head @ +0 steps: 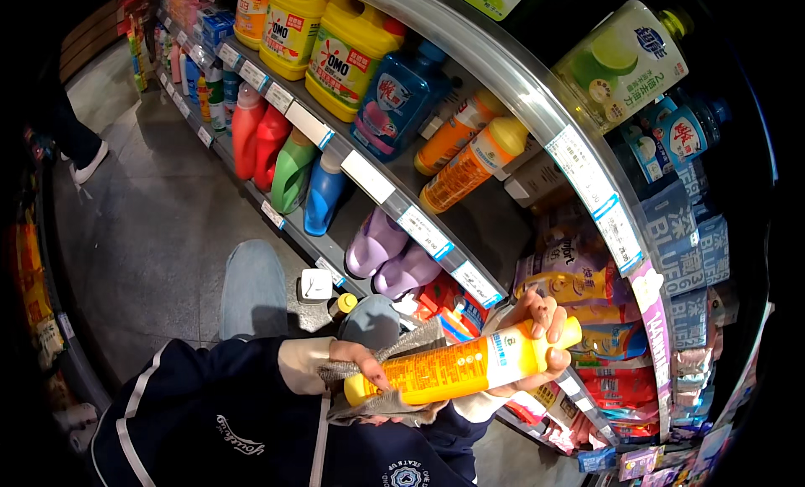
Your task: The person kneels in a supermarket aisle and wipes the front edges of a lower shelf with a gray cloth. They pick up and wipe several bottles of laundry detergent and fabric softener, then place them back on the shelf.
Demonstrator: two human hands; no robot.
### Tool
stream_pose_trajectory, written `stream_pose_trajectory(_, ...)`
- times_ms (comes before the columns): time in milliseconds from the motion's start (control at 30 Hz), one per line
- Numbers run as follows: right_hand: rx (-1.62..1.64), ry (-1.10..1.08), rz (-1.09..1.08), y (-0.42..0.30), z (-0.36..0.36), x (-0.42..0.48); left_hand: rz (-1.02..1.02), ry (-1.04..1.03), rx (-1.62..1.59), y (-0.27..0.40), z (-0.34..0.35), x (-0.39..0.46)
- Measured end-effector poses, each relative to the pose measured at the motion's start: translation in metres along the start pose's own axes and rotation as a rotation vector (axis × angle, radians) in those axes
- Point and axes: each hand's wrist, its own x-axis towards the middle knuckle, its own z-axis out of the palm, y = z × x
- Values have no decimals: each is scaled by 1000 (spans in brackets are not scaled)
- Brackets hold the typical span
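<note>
A yellow-and-orange plastic bottle (443, 369) with a printed label lies nearly level in front of my torso. Its yellow cap (571, 333) points right. My right hand (544, 336) wraps the shoulder of the bottle just below the cap. At the opposite end, my left hand (365, 364) grips a grey cloth (412, 343) folded around the bottle's base, thumb resting on the bottle. Part of the cloth and the left fingers are hidden beneath the bottle. Two similar orange bottles with yellow caps (473, 166) stand on the shelf ahead.
A curved shelf edge (503, 53) with price tags overhangs the right side. The middle shelf (371, 176) carries yellow detergent jugs (352, 62) and a blue bottle (399, 103). Lilac bottles (371, 242) stand lower. A white box (316, 286) is near my knees. Another person's shoe (91, 163) shows far left.
</note>
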Motion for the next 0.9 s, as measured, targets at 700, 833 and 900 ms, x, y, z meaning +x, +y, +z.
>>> stream_pose_trajectory(700,-448,-55,-182,18,6,-30,341,458,1256,53,30,37)
stream_pose_trajectory(833,-340,24,-427,11,7,-41,459,429,790,42,2,39)
stream_pose_trajectory(900,-405,-131,-548,20,7,-51,494,554,233,22,-7,40)
